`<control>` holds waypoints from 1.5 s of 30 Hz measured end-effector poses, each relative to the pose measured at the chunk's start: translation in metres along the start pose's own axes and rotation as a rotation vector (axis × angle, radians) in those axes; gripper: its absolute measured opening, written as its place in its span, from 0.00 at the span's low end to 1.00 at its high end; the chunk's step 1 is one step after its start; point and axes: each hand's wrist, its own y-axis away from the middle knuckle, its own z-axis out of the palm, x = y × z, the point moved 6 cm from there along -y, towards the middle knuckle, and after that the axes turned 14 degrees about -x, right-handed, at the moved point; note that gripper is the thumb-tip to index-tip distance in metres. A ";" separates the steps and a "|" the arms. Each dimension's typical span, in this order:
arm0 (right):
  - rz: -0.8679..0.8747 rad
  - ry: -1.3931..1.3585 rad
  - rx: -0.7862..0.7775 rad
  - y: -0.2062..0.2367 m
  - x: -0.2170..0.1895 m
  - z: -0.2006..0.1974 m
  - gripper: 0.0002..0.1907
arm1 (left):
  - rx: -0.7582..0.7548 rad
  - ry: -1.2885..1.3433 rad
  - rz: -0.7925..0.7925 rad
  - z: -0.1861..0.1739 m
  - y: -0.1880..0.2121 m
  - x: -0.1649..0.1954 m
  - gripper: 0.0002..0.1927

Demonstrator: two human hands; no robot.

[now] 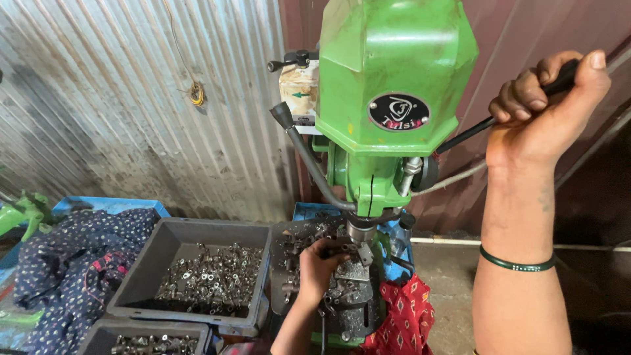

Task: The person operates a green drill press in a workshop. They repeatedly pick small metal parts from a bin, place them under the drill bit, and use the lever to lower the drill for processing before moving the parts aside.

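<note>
You see a shiny green painted metal drill machine [394, 72], a matt grey plastic tray [141, 283] of shiny little metal parts [210, 273], soft dotted cloth [72, 263], and a rough wavy metal wall [118, 98].

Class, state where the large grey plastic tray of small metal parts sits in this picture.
In the head view, the large grey plastic tray sits lower left, between the dark patterned cloth and the left hand under the green drill press.

A drill press [388, 105] is set centrally before a wall [131, 98]. Left of it, trays [131, 289] are filled with small metal parts [210, 276]; cloth [72, 263] is draped further left.
</note>
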 end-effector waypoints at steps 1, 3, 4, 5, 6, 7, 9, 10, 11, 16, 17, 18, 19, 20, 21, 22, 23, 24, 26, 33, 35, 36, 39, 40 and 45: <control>-0.003 -0.187 0.032 0.001 0.002 0.001 0.28 | 0.008 0.029 -0.026 -0.001 -0.001 -0.005 0.18; -0.005 -0.564 0.087 0.003 0.007 0.001 0.29 | 0.024 0.090 -0.068 -0.002 -0.002 -0.011 0.18; -0.005 -0.566 0.086 0.002 0.007 0.000 0.29 | 0.029 0.062 -0.051 -0.001 -0.002 -0.010 0.17; -0.001 -0.196 0.026 0.002 0.002 -0.001 0.28 | 0.034 0.034 -0.036 0.001 -0.001 -0.010 0.16; 0.004 -0.014 -0.009 0.001 0.000 -0.003 0.28 | 0.041 0.007 -0.021 0.003 0.000 -0.010 0.15; 0.004 0.168 -0.036 0.001 -0.001 -0.006 0.27 | 0.057 -0.027 -0.002 0.004 0.001 -0.009 0.16; 0.008 0.163 -0.034 0.003 0.000 -0.016 0.27 | 0.089 -0.101 0.033 0.007 0.004 -0.005 0.16; 0.011 0.163 -0.033 0.005 0.000 -0.020 0.27 | 0.099 -0.152 0.038 0.008 0.006 -0.003 0.16; 0.017 0.167 -0.034 0.010 -0.001 -0.024 0.26 | 0.109 -0.206 0.046 0.007 0.007 0.000 0.16; -0.008 0.030 0.004 0.089 -0.020 -0.033 0.26 | 0.146 -0.405 -0.010 0.002 0.010 -0.003 0.16; -0.030 0.049 -0.014 0.112 -0.023 -0.032 0.25 | 0.155 -0.444 -0.015 0.000 0.010 -0.004 0.16; -0.052 0.067 -0.033 0.134 -0.024 -0.032 0.25 | 0.166 -0.483 -0.020 -0.001 0.009 -0.006 0.17; -0.074 0.083 -0.051 0.154 -0.024 -0.032 0.24 | 0.174 -0.515 0.019 -0.001 0.009 -0.006 0.16; -0.095 0.098 -0.065 0.171 -0.023 -0.032 0.23 | 0.181 -0.548 0.056 -0.001 0.009 -0.007 0.16; -0.119 0.113 -0.078 0.183 -0.022 -0.034 0.23 | 0.185 -0.583 0.094 -0.001 0.009 -0.007 0.16; -0.140 0.114 -0.084 0.187 -0.018 -0.038 0.23 | 0.179 -0.595 0.047 -0.003 0.007 -0.012 0.16; -0.160 0.114 -0.090 0.191 -0.015 -0.040 0.23 | 0.179 -0.602 -0.001 -0.004 0.007 -0.018 0.16; -0.162 0.105 -0.079 0.192 -0.013 -0.044 0.23 | 0.174 -0.607 -0.063 -0.004 0.007 -0.024 0.16; -0.181 0.109 -0.045 0.196 -0.011 -0.047 0.23 | 0.179 -0.616 -0.035 -0.004 0.008 -0.027 0.17; -0.200 0.144 -0.020 0.197 -0.011 -0.040 0.24 | 0.183 -0.596 0.059 -0.007 0.008 -0.026 0.18; -0.243 0.219 0.001 0.189 -0.013 -0.035 0.25 | 0.127 -0.589 0.150 -0.008 0.010 -0.020 0.16; -0.274 0.266 0.018 0.183 -0.012 -0.030 0.26 | 0.101 -0.584 0.193 -0.008 0.011 -0.016 0.15; -0.307 0.333 0.035 0.143 -0.013 -0.021 0.28 | 0.164 -0.763 0.097 -0.010 0.011 -0.014 0.09; -0.286 0.300 0.044 0.124 -0.013 -0.021 0.26 | 0.173 -0.780 0.085 -0.008 0.011 -0.013 0.10; -0.168 0.159 0.069 0.047 -0.004 -0.031 0.23 | 0.164 -0.769 -0.165 -0.004 0.009 -0.019 0.13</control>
